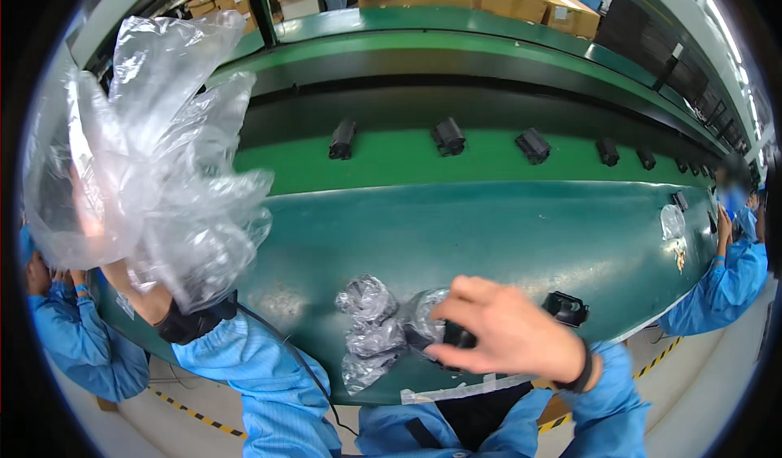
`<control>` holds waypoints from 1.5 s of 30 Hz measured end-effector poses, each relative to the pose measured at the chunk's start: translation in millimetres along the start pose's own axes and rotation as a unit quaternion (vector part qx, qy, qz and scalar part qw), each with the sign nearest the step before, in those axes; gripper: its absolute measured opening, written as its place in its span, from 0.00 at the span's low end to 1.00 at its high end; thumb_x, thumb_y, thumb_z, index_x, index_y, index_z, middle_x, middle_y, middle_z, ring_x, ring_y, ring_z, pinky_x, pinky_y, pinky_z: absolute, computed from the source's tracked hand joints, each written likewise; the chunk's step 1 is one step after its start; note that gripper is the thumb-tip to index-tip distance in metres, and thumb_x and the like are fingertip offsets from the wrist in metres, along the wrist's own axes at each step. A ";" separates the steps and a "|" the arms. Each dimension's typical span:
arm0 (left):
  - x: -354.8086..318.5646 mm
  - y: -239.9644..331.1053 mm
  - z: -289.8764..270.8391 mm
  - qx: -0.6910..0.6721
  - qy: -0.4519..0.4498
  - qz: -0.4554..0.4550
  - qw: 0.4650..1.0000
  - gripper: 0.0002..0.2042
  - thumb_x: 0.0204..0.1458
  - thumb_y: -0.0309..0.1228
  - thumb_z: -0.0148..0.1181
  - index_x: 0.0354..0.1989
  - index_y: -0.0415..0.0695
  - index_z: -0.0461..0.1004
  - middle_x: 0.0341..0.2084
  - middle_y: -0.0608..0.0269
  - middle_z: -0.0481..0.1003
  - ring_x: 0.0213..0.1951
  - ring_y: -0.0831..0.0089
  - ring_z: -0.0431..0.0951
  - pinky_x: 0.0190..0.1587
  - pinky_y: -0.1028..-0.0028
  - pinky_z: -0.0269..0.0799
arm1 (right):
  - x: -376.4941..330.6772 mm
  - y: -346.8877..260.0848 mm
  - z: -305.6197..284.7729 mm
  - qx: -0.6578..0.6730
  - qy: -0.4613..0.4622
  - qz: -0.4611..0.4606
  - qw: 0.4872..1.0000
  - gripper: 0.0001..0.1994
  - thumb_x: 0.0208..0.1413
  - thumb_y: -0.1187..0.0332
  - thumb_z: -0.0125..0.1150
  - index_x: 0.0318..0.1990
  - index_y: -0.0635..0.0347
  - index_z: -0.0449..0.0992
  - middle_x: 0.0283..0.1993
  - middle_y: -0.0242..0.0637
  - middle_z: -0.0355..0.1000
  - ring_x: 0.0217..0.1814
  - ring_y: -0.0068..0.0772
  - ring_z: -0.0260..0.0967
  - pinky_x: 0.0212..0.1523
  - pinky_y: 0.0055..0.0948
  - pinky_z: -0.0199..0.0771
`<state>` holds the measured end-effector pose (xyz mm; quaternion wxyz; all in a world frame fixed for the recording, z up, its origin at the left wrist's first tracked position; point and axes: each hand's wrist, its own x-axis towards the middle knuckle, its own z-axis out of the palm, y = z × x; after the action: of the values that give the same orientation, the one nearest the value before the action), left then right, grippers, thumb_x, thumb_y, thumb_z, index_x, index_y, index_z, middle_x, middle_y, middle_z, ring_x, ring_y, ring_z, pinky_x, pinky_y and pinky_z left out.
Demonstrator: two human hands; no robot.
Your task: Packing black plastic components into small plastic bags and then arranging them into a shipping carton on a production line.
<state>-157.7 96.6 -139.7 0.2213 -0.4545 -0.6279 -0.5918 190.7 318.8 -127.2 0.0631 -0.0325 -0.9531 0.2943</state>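
Observation:
My left hand (91,205), raised at the left, shows only partly through a large bunch of clear plastic bags (183,140). It appears to be closed on them, though its fingertips are hidden. Low over the near edge of the bench, my right hand (513,332) curls its thumb and fingers around a black plastic part (459,336). Crumpled clear wrapping (425,315) touches that part's left side. Several plastic-wrapped bundles (373,336) lie just left of it. A bare black part (566,309) rests beyond my right wrist.
Several black parts (449,136) sit spaced along the green conveyor belt (391,165) behind the green bench (489,230). A cord (285,342) runs from my left wrist strap. Co-workers in blue sit at left (81,336) and right (725,283). Cardboard boxes (513,2) stand at the back.

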 end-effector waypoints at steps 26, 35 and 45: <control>-5.7 136.8 217.0 -0.099 -0.419 0.065 0.900 0.06 0.36 0.20 0.60 0.20 0.39 0.67 0.18 0.58 0.72 0.22 0.61 0.74 0.30 0.69 0.71 | -0.8 126.7 54.0 0.818 0.350 0.086 0.449 0.09 0.62 0.66 0.48 0.32 0.55 0.74 0.31 0.33 0.74 0.35 0.33 0.72 0.42 0.35 0.74; -23.9 165.7 240.5 -0.112 -0.493 -0.099 0.857 0.12 0.42 0.26 0.71 0.35 0.41 0.76 0.23 0.60 0.78 0.27 0.72 0.81 0.34 0.75 0.75 | 9.9 108.4 45.0 0.801 0.415 0.176 0.394 0.09 0.66 0.60 0.59 0.39 0.55 0.74 0.34 0.30 0.74 0.36 0.26 0.73 0.41 0.31 0.75; -34.4 136.8 247.1 -0.099 -0.447 -0.045 0.888 0.06 0.43 0.20 0.67 0.31 0.39 0.81 0.29 0.59 0.81 0.34 0.66 0.82 0.40 0.70 0.76 | 12.0 79.1 37.0 0.763 0.428 0.200 0.442 0.13 0.65 0.58 0.62 0.30 0.51 0.71 0.27 0.22 0.66 0.28 0.14 0.63 0.29 0.21 0.66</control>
<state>37.2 303.7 -143.4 -0.1559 -0.6619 -0.6181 -0.3944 175.7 364.7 -200.9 0.4017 -0.2827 -0.1632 0.8556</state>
